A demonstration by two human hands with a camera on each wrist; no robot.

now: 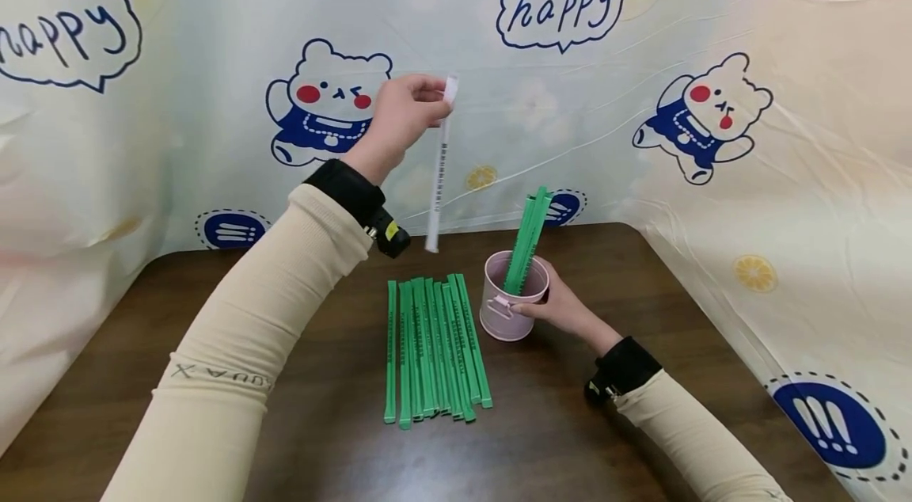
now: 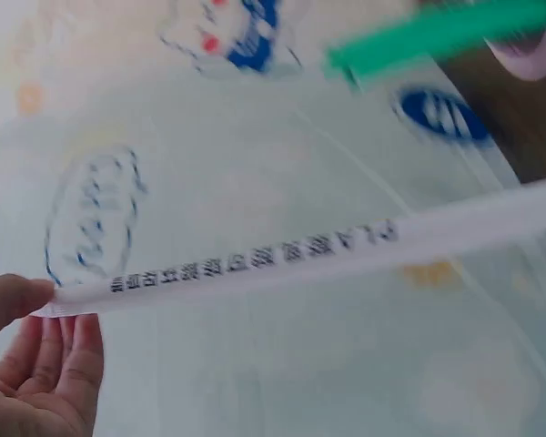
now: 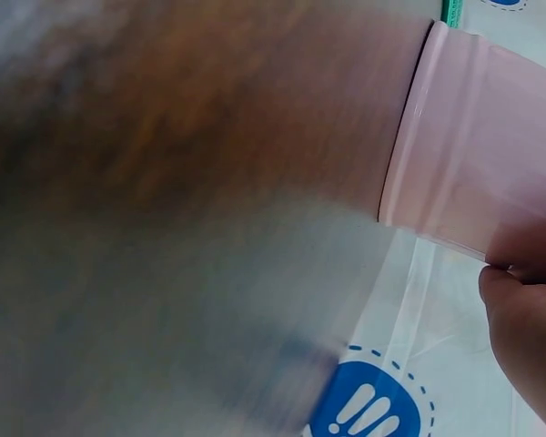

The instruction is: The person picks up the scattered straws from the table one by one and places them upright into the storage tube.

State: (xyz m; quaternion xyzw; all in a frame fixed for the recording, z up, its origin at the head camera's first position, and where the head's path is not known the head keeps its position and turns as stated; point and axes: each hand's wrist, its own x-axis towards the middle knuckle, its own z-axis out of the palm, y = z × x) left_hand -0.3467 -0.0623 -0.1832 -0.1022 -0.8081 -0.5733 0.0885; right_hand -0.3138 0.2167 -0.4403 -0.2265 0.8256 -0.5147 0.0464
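My left hand [image 1: 409, 115] pinches the top end of a long white strip [image 1: 438, 177] with dark print down its face, held up above the table. In the left wrist view the thumb and fingers grip one end of that strip [image 2: 255, 259]. My right hand [image 1: 563, 302] holds a small pink bucket [image 1: 499, 318] by its side, fingers around the back and thumb at the front. Several green printed strips [image 1: 529, 241] stand tilted inside the bucket. The right wrist view shows the bucket's wall [image 3: 500, 137] and part of the hand [image 3: 528, 337].
Several long green strips [image 1: 431, 347] lie side by side on the dark wooden table [image 1: 321, 407], left of the bucket. Behind the table hangs a pale sheet [image 1: 456, 3] with bear drawings and "happy" bubbles. A black band with a small camera [image 1: 390, 237] sits on the left wrist.
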